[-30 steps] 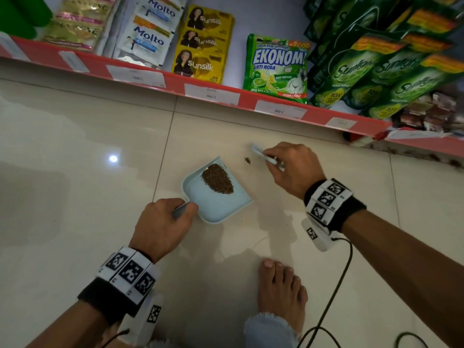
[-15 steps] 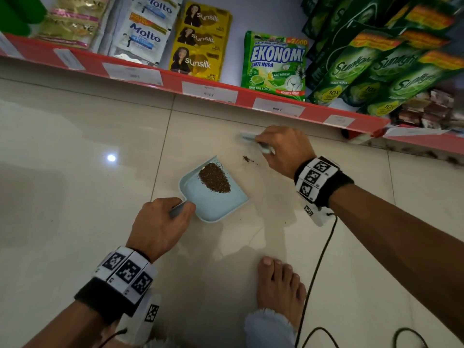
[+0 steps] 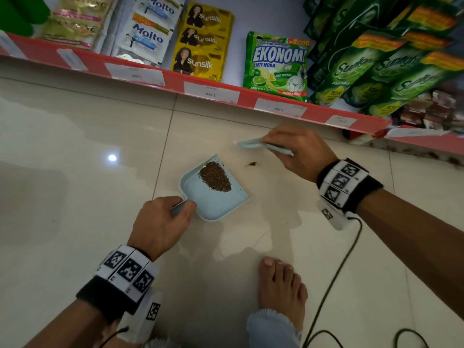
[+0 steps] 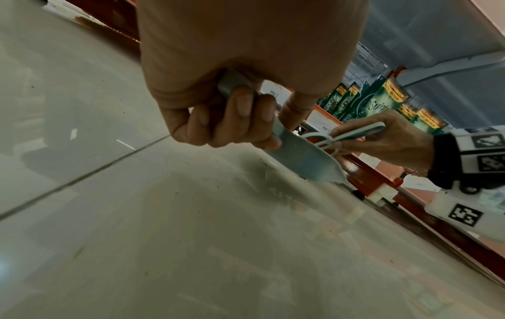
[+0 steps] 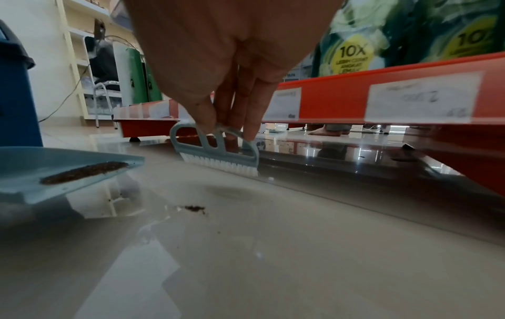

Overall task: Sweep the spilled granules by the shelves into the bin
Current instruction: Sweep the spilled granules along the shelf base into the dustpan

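Observation:
A pale blue dustpan (image 3: 213,204) lies on the tiled floor with a heap of brown granules (image 3: 215,176) in it. My left hand (image 3: 160,222) grips its handle (image 4: 232,86). A small clump of loose granules (image 3: 252,163) sits on the floor to the right of the pan, also seen in the right wrist view (image 5: 194,208). My right hand (image 3: 298,149) pinches a small pale blue hand brush (image 5: 216,151), white bristles down on the floor beyond the clump, close to the shelf base. In the right wrist view the dustpan (image 5: 24,185) sits to the left.
A red shelf edge (image 3: 213,92) with price labels runs along the back, stocked with sachets and green pouches. A blue bin (image 5: 13,92) stands at the left in the right wrist view. My bare foot (image 3: 281,290) and a black cable (image 3: 334,280) lie near me.
My right hand carried the brush away from me, past the loose clump toward the shelf base. The left hand and dustpan stayed where they were.

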Action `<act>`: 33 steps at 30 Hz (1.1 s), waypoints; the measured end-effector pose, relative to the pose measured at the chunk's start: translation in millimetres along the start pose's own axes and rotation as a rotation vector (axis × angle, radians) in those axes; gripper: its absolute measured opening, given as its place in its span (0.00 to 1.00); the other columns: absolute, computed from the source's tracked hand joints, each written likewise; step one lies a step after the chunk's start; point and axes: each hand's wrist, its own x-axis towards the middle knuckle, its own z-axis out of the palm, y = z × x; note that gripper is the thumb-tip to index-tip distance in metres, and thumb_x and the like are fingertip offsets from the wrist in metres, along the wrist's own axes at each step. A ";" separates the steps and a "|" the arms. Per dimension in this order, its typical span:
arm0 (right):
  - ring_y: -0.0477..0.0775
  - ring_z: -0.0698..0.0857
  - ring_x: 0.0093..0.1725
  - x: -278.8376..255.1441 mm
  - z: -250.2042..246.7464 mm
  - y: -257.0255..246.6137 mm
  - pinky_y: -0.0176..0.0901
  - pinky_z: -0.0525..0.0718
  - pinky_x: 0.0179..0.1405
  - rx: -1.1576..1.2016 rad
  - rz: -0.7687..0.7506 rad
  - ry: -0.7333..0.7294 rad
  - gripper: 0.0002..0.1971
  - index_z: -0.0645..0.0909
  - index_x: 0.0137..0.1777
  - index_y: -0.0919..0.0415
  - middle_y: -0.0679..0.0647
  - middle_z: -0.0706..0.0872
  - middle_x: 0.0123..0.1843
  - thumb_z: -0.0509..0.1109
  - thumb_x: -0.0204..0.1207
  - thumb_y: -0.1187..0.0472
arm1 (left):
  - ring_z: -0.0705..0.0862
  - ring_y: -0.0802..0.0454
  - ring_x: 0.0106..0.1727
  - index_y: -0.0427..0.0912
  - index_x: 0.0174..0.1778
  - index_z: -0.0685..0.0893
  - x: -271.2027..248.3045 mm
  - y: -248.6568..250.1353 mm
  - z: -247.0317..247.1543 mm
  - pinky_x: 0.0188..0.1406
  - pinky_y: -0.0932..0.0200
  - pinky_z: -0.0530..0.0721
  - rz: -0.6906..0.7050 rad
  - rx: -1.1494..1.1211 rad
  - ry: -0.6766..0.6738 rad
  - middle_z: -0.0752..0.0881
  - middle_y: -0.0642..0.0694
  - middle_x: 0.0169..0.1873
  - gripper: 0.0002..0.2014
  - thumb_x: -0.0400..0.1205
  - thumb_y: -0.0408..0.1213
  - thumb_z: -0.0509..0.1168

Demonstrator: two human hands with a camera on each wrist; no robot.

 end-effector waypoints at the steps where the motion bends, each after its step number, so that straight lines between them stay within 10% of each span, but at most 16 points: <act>1: 0.64 0.87 0.52 6.2 3.3 -2.5 0.58 0.86 0.48 0.009 -0.006 -0.014 0.11 0.88 0.60 0.64 0.60 0.89 0.54 0.71 0.80 0.66 | 0.73 0.48 0.26 0.29 0.32 0.79 -0.3 -0.8 0.1 0.30 0.49 0.78 0.001 0.002 -0.002 0.82 0.31 0.27 0.32 0.68 0.61 0.53; 9: 0.66 0.87 0.55 -9.6 5.8 15.1 0.63 0.88 0.48 -0.053 -0.132 -0.268 0.17 0.90 0.59 0.61 0.61 0.88 0.58 0.74 0.73 0.75 | 0.74 0.49 0.26 0.28 0.33 0.81 -6.6 -7.8 -3.1 0.30 0.52 0.77 -0.024 0.004 -0.002 0.83 0.31 0.27 0.34 0.68 0.62 0.52; 16: 0.66 0.89 0.53 -33.3 -8.8 36.8 0.62 0.89 0.46 -0.096 -0.112 -0.202 0.16 0.90 0.58 0.61 0.61 0.88 0.58 0.77 0.71 0.75 | 0.74 0.48 0.26 0.30 0.32 0.80 -0.4 -3.5 3.7 0.30 0.55 0.76 -0.027 0.010 -0.020 0.83 0.33 0.27 0.31 0.69 0.60 0.53; 22: 0.61 0.88 0.50 -26.5 -8.3 18.0 0.58 0.87 0.44 -0.068 0.106 0.078 0.11 0.88 0.61 0.59 0.55 0.88 0.55 0.70 0.82 0.61 | 0.71 0.47 0.25 0.34 0.27 0.73 6.0 7.5 16.5 0.28 0.53 0.74 -0.002 0.026 -0.082 0.74 0.39 0.21 0.27 0.70 0.60 0.55; 33: 0.59 0.86 0.43 -41.6 12.9 -34.7 0.50 0.84 0.37 -0.101 0.309 -0.144 0.12 0.86 0.61 0.48 0.48 0.86 0.50 0.66 0.82 0.54 | 0.75 0.48 0.26 0.45 0.21 0.68 7.4 16.8 38.3 0.28 0.58 0.70 -0.025 0.020 -0.178 0.74 0.49 0.19 0.25 0.80 0.54 0.62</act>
